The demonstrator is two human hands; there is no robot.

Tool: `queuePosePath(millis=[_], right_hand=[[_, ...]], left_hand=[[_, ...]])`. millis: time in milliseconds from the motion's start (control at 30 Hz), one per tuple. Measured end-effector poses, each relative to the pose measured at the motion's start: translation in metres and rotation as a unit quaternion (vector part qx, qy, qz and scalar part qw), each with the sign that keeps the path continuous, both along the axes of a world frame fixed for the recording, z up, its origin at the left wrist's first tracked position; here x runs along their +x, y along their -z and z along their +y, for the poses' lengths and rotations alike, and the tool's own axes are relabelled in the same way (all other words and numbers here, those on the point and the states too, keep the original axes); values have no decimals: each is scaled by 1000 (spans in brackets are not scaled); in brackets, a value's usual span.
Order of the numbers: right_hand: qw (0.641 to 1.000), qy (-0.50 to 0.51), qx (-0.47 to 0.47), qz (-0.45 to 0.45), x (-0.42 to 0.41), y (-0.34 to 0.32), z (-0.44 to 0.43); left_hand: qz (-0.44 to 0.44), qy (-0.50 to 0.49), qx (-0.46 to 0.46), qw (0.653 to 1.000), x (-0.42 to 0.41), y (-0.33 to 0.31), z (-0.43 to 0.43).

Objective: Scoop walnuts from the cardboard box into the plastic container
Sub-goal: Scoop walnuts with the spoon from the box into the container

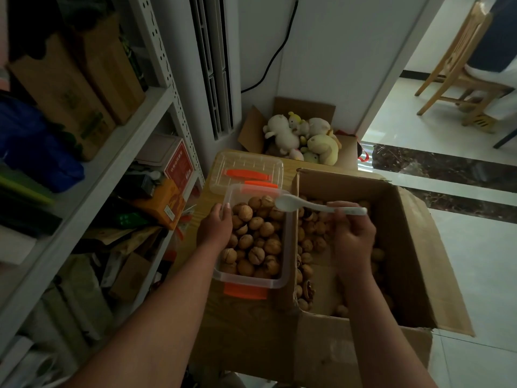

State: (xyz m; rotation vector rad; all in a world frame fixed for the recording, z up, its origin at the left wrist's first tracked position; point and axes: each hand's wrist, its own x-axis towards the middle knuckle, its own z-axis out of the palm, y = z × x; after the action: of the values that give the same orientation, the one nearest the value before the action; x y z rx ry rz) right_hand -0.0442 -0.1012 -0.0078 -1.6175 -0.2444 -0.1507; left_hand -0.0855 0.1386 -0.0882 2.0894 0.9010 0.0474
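Left hand (214, 228): fingers curled over the left rim of the plastic container (253, 282), gripping it. The container stands on a wooden tabletop (208, 175), touching the cardboard box's (405, 242) left wall, and is nearly full of walnuts (257, 239). Right hand (354, 236): fingers closed on the handle of a white spoon (307, 207). The spoon's bowl is over the container's far right corner. More walnuts lie in the box.

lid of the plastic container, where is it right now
In the head view the clear lid lies flat just beyond the plastic container, left of the cardboard box and in front of the box of plush toys.
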Motion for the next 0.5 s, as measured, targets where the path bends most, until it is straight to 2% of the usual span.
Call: queuePosePath(millis=[167,267,400,500], right_hand=[[991,130,-26,18,10,10,-28],[979,144,-141,-19,10,27,-43],[947,46,-314,-48,1,51,-55],[904,-61,-421,-45,-8,63,-55]], left_hand=[[3,1,-2,1000,0,1,1],[3,4,1,1000,0,-1,0],[0,2,6,1000,0,-1,-1],[3,-2,8,1000,1,0,0]])
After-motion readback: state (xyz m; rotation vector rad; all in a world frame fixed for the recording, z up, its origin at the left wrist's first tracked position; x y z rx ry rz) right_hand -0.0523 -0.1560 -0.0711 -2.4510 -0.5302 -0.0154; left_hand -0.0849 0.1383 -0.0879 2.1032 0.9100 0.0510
